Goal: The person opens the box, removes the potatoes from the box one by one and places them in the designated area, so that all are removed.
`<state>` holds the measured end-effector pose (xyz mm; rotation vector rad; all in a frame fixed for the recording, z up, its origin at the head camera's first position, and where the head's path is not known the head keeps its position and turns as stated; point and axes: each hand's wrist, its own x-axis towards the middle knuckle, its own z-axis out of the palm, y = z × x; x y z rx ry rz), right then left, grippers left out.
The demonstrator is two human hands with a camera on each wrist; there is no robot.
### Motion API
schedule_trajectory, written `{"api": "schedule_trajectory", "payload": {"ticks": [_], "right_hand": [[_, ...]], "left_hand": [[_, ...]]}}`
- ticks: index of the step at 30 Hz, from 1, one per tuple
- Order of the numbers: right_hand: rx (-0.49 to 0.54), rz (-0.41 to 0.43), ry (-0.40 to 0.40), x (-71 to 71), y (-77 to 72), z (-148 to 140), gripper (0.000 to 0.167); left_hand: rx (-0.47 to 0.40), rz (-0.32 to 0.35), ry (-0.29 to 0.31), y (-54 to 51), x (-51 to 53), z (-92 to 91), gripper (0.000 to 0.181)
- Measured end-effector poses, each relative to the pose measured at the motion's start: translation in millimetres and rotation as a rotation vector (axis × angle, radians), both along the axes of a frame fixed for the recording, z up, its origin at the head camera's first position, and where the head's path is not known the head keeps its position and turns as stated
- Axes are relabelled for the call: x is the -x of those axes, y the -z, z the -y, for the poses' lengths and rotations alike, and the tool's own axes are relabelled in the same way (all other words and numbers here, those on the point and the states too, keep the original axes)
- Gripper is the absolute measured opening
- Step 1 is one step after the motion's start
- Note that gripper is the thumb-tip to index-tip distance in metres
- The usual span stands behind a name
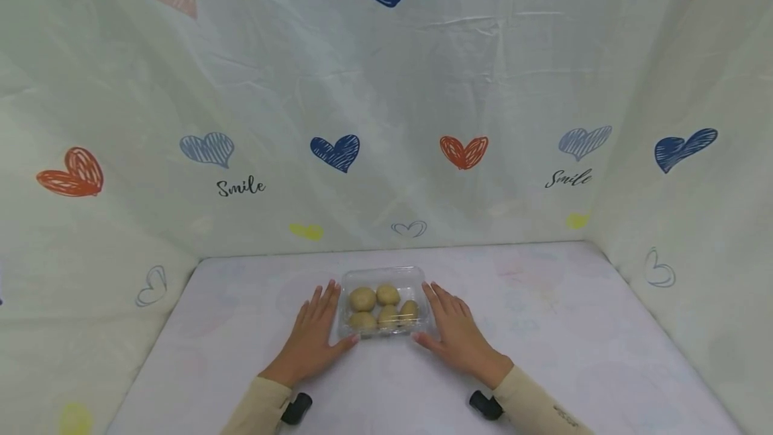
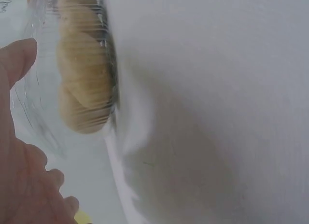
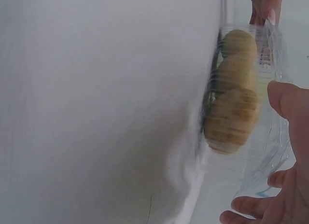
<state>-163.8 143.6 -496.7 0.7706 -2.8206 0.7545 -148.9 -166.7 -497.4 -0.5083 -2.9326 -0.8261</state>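
A clear plastic box stands on the table with several round, yellowish-brown potatoes inside. Ribbed clear walls let the potatoes show through in the left wrist view. Along the box's left side lies my left hand, its fingers straight and the thumb at the near left corner. My right hand mirrors it on the right side, fingers extended and thumb by the near right corner. Both thumbs are at the upper edge of the box in the wrist views; whether they press on it I cannot tell.
A pale cloth covers the table. Behind it and at both sides hangs a whitish curtain printed with hearts and the word "Smile". Black wrist devices sit at both cuffs.
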Motion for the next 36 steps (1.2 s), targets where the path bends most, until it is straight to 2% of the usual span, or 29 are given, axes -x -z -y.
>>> {"api": "schedule_trajectory", "payload": {"ticks": [11,24,30,36], "right_hand": [[0.035,0.061,0.012,0.1,-4.5,10.3,0.087],[0.083,0.058,0.053,-1.4,-3.6,18.8,0.084],[0.094,0.067,0.082,-2.4,-3.6,23.6,0.082],[0.101,0.054,0.098,-3.7,-4.5,26.6,0.079]], "left_hand": [[0.006,-0.034,-0.015,1.5,1.6,-10.5,0.098],[-0.006,-0.043,-0.034,-0.8,-1.8,-18.6,0.097],[0.003,-0.051,-0.067,-3.2,-3.4,-23.2,0.097],[-0.014,-0.065,-0.131,-8.0,-6.2,-31.7,0.097]]}}
